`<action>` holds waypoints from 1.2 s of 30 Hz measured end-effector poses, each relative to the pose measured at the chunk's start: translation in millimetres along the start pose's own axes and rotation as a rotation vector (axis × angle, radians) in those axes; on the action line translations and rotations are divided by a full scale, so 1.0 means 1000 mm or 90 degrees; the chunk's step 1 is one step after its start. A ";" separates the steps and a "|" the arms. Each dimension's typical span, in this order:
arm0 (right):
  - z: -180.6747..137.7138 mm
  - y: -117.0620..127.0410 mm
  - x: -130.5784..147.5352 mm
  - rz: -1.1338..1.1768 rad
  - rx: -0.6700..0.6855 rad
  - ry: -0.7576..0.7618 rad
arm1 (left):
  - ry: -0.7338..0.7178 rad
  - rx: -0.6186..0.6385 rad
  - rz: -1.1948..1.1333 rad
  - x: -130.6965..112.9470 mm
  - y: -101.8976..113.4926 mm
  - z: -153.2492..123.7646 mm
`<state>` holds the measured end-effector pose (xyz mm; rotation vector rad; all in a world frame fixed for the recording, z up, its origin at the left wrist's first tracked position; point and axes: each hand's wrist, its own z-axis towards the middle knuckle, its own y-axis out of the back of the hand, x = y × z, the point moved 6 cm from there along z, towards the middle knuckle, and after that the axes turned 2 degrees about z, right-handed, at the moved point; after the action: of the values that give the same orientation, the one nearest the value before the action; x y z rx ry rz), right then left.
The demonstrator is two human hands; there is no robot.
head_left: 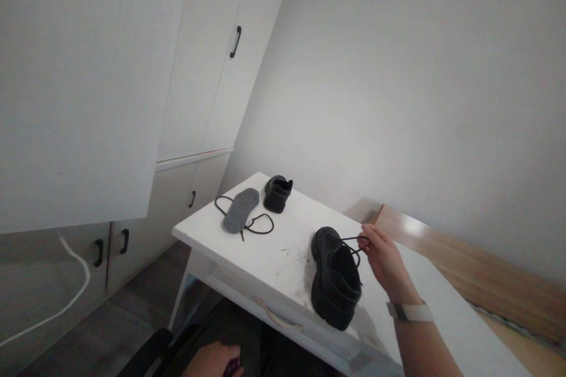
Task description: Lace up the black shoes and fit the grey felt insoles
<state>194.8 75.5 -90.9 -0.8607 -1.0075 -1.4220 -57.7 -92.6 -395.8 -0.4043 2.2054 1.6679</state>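
Observation:
A black lace-up shoe [333, 288] stands upright on the white table, its toe pointing away from me. My right hand [382, 256], with a pale band on the wrist, pinches its black shoelace [352, 238] and pulls it out to the right of the shoe. Low in the view, above my lap, my left hand [214, 359] is closed around a small, shiny dark purple thing [232, 366], mostly hidden and cut off by the frame. Farther back, a grey insole [241, 210] lies over a loose dark lace [264, 225], beside the other black shoe [277, 193].
Dark crumbs and smudges mark the white table [207, 238] left of the near shoe. A drawer with a pale pull [278, 321] faces me. White cabinets [194, 82] rise at the left, and a wooden board [442, 259] lies along the wall behind the table.

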 end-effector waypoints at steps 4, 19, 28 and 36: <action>0.001 0.007 0.041 0.204 -0.059 0.078 | -0.007 0.015 -0.003 0.000 0.000 -0.001; 0.001 -0.031 0.018 -0.527 0.143 0.235 | -0.005 -0.006 0.005 0.003 -0.002 0.000; 0.007 -0.030 -0.008 -0.323 0.095 0.083 | -0.006 0.005 0.009 -0.003 0.003 -0.003; 0.003 -0.016 0.004 0.068 0.033 -0.003 | 0.004 0.007 0.017 -0.002 0.005 -0.003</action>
<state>178.0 77.0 -87.4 -0.8673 -0.9831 -1.3001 -58.3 -93.7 -390.3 -0.3805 2.2324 1.6701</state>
